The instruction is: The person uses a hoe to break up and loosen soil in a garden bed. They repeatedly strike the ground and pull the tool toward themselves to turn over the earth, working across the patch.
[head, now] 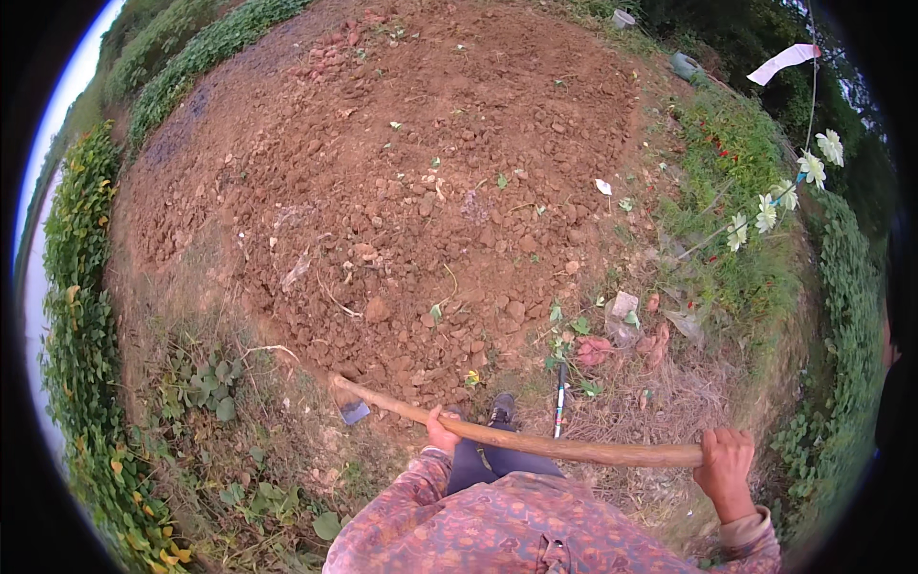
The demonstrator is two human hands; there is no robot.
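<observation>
A hoe with a long wooden handle [566, 448] lies crosswise before my body. My left hand [442, 429] grips the handle partway along, towards the head. Around the butt end at the right, my right hand [724, 463] is closed. The hoe's metal blade [353, 410] hangs at the far left end of the handle, by the border between dug soil and weedy ground; I cannot tell whether it touches the ground. Broken reddish-brown soil [401, 237] spreads out in front of me. My dark shoe [503, 407] stands at the near edge of this soil.
Sweet potatoes [594, 350] lie on dry grass at the right, by a thin pole [560, 402]. More reddish tubers [333, 50] are heaped at the far side. White artificial flowers [766, 213] hang on a line at the right. Leafy vines [79, 301] border the left.
</observation>
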